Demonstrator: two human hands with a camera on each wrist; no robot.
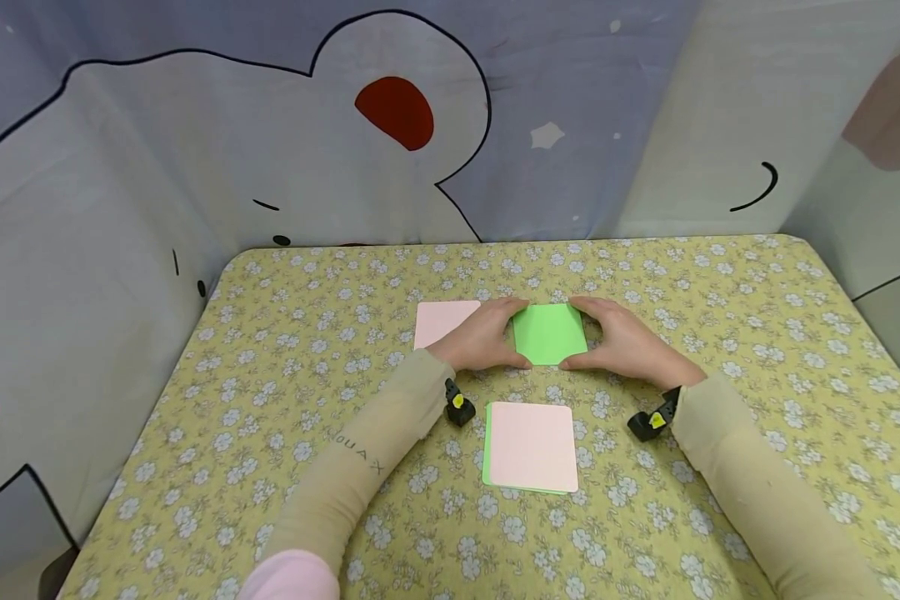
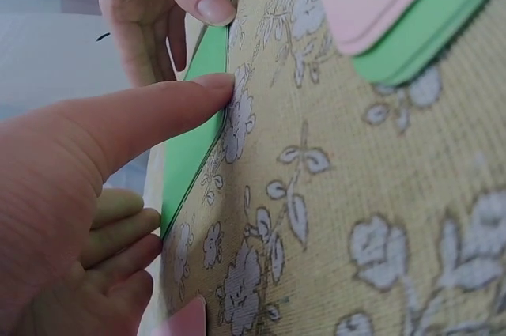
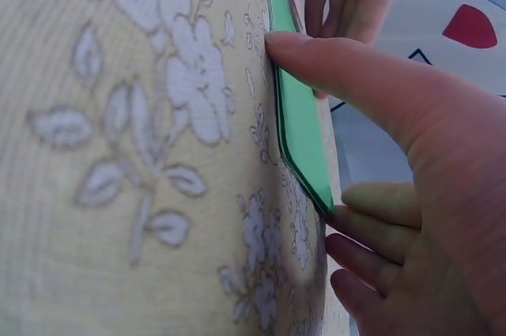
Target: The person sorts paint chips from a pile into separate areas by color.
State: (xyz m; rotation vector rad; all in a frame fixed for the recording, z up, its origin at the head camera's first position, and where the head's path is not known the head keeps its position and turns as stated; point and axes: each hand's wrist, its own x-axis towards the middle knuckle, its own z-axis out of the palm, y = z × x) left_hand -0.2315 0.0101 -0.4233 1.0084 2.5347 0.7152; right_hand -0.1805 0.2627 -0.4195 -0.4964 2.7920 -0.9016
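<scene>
A green square card (image 1: 550, 333) lies flat on the flowered cloth, between both hands. My left hand (image 1: 483, 337) grips its left side, with the thumb at the near edge and the fingers at the far corner. On the other side my right hand (image 1: 624, 343) holds it the same way, thumb near and fingers far. In the right wrist view the green card (image 3: 304, 126) shows a layered edge, perhaps more than one sheet. Partly covered by my left hand, a pink square card (image 1: 442, 322) lies to the left.
Closer to me, a pink card (image 1: 534, 446) with rounded corners lies over green (image 1: 487, 454), which peeks out at the left and bottom. The yellow flowered tablecloth (image 1: 307, 375) covers the table. Behind it hangs a printed curtain (image 1: 570, 83).
</scene>
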